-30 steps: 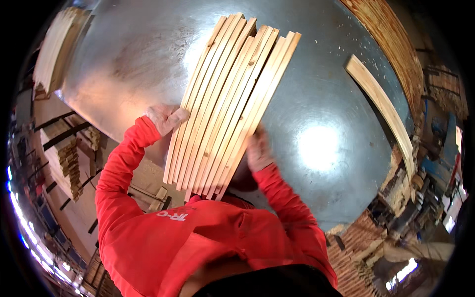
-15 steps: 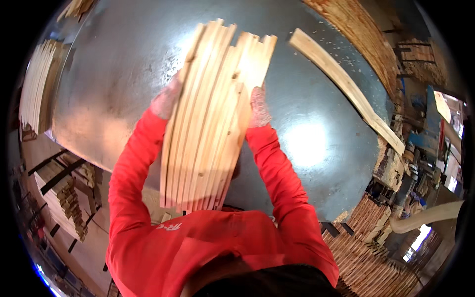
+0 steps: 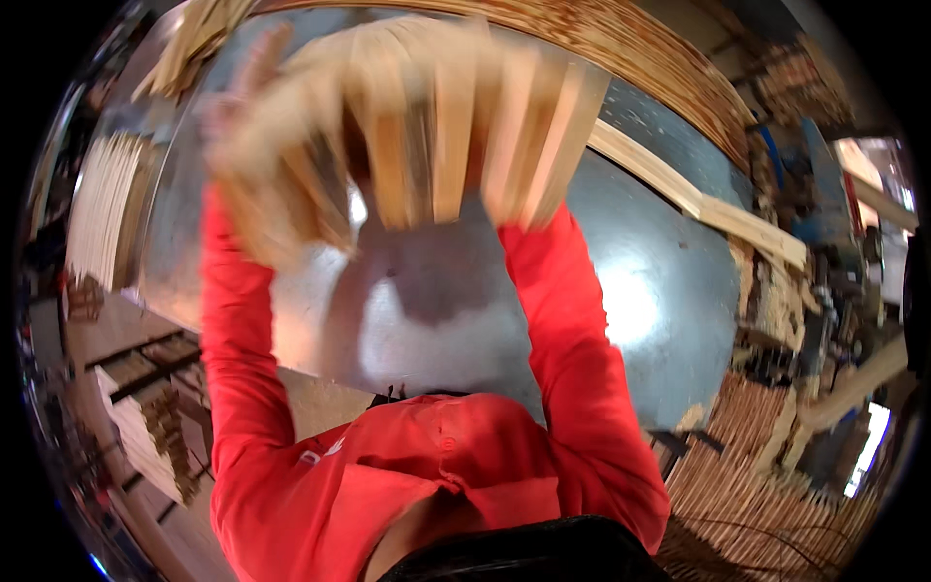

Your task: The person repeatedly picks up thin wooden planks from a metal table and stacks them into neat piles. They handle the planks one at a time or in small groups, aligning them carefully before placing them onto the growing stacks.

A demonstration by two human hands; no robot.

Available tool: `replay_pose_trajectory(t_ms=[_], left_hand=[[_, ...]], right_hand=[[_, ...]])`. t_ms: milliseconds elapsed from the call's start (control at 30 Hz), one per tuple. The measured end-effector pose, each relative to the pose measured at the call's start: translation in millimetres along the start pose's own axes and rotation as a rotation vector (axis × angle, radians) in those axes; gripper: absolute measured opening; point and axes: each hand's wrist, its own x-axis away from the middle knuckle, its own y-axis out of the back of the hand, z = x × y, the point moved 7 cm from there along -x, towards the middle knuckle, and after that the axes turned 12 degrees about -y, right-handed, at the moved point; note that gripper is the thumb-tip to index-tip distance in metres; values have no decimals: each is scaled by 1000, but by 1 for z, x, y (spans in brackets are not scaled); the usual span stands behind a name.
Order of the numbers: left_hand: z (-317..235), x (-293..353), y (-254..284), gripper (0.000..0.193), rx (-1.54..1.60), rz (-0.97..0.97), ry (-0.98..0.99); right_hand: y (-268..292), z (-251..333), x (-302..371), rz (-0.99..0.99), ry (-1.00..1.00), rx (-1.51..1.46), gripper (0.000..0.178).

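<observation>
A bundle of long, pale wooden slats (image 3: 451, 136) is raised above the metal table, its near ends spread apart like a fan and pointing toward me. My left hand (image 3: 247, 82), smeared by motion, grips the bundle's left side with fingers reaching up along it. Behind the slats at the right, my right hand is hidden; its red sleeve runs up to the bundle's right edge. The slats' far ends are blurred.
The grey metal table (image 3: 417, 339) spreads beneath. A lone board (image 3: 669, 179) lies at its right, before a wood-grained panel (image 3: 621, 29). Stacked slats stand at the left (image 3: 105, 213) and lower right (image 3: 737, 475). Loose pieces (image 3: 199, 39) lie far left.
Both arms have lifted the slats up and away from me. The bundle's near ends have fanned out, and it no longer lies lengthwise toward my chest.
</observation>
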Motion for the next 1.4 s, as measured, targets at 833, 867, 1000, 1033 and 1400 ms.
replay_pose_trajectory(t_ms=[833,867,1000,1033,1400], left_hand=[[54,208,125,60,-575,316,539],[52,193,149,59,-608,346,529],[43,141,279,49,-774,280,557],[66,133,331,50,-821,210,499],[125,-4,578,78,-1342,333,276]], right_hand=[[-119,-262,177,159,-539,386,108],[-137,-280,175,165,-500,485,110],[-247,-370,173,215,-411,764,112],[-287,-397,168,247,-316,869,114],[-554,-598,78,694,-551,861,105]])
